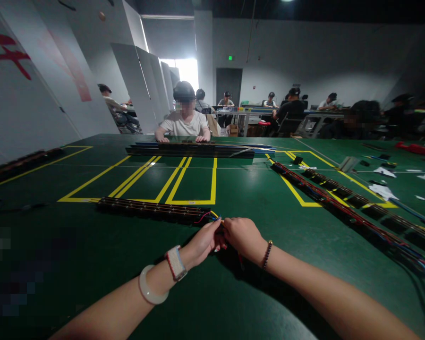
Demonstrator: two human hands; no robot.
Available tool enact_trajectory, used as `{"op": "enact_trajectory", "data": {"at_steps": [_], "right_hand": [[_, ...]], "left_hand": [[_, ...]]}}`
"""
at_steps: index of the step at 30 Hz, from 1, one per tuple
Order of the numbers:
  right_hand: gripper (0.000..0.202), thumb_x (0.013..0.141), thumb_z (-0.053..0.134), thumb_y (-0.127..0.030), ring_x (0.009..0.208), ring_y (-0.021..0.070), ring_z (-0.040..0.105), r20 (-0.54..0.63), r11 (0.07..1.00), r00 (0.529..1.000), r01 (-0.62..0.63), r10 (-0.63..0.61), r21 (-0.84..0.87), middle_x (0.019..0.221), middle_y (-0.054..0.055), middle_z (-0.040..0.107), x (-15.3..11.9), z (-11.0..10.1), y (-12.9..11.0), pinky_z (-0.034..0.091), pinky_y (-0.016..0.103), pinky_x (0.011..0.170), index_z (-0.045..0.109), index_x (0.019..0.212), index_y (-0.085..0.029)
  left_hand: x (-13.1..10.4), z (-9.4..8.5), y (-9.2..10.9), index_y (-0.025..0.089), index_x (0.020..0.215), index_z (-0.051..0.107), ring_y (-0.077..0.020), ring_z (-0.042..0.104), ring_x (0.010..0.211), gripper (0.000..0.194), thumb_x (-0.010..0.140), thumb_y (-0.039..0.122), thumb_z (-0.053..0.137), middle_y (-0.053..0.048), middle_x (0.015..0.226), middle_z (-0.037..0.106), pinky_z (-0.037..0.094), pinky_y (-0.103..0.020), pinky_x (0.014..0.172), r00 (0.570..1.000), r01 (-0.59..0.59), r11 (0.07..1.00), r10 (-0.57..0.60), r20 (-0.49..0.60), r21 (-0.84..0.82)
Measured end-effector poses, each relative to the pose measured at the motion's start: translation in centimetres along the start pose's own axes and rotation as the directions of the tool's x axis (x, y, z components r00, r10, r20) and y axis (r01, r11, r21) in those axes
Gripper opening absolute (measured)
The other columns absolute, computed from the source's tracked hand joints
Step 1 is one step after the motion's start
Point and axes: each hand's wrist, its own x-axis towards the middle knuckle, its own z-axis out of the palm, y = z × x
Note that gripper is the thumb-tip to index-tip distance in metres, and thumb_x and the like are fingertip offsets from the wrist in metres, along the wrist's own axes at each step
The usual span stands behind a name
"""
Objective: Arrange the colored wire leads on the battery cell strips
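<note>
A long black strip (152, 209) with thin copper-coloured lines lies on the green table (127, 264) in front of me. Yellow, blue and red wires (213, 215) come out of its right end. My left hand (205, 241) is closed around these wires, thumb uppermost. Pressed against it, my right hand (243, 237) is curled with its fingers pinched at the wire ends. What lies between the fingertips is mostly hidden. A short piece of red wire shows below my right hand.
Two more long strips with wires (326, 196) stretch along the right side. Yellow tape (213, 182) marks rectangles on the table. Across it, a person (184, 118) has both hands at dark bars (191, 149). Paper scraps (384, 190) lie at the far right; another strip (24, 163) rests at left.
</note>
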Motion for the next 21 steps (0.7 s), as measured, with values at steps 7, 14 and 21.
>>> {"op": "enact_trajectory", "data": {"at_steps": [7,14,21], "right_hand": [[0.020,0.082,0.049,-0.013,0.068,0.0201,0.054,-0.143,0.947,0.961,0.194,-0.236,-0.256,0.077,0.010,0.061,-0.2,1.4,-0.8,0.038,0.031,0.060,0.058,0.098,-0.007],[0.022,0.081,0.046,-0.010,0.068,0.0197,0.049,-0.170,0.883,0.919,0.270,-0.355,-0.383,0.077,0.011,0.057,-0.7,2.0,-1.1,0.036,0.032,0.059,0.058,0.099,-0.004],[0.015,0.084,0.046,-0.019,0.072,0.0171,0.052,-0.087,0.925,0.933,0.329,-0.350,-0.192,0.082,0.007,0.057,-1.0,-1.0,0.4,0.035,0.029,0.062,0.059,0.089,-0.014]], "left_hand": [[0.0,0.0,-0.3,0.016,0.069,0.046,-0.0071,0.044,0.040,0.035,0.078,0.050,0.051,0.004,0.048,0.049,0.021,-0.019,0.040,0.997,-0.022,0.999,0.025,-0.074,0.046],[0.9,-0.4,-0.5,0.015,0.070,0.047,-0.0081,0.048,0.049,0.025,0.074,0.035,0.062,0.003,0.056,0.051,0.034,-0.021,0.049,0.999,-0.016,0.993,0.012,-0.034,-0.117],[0.7,-0.8,-0.3,0.014,0.066,0.049,-0.0073,0.045,0.042,0.028,0.079,0.038,0.054,0.001,0.049,0.050,0.023,-0.019,0.040,0.999,-0.014,0.999,0.016,0.047,-0.046]]}}
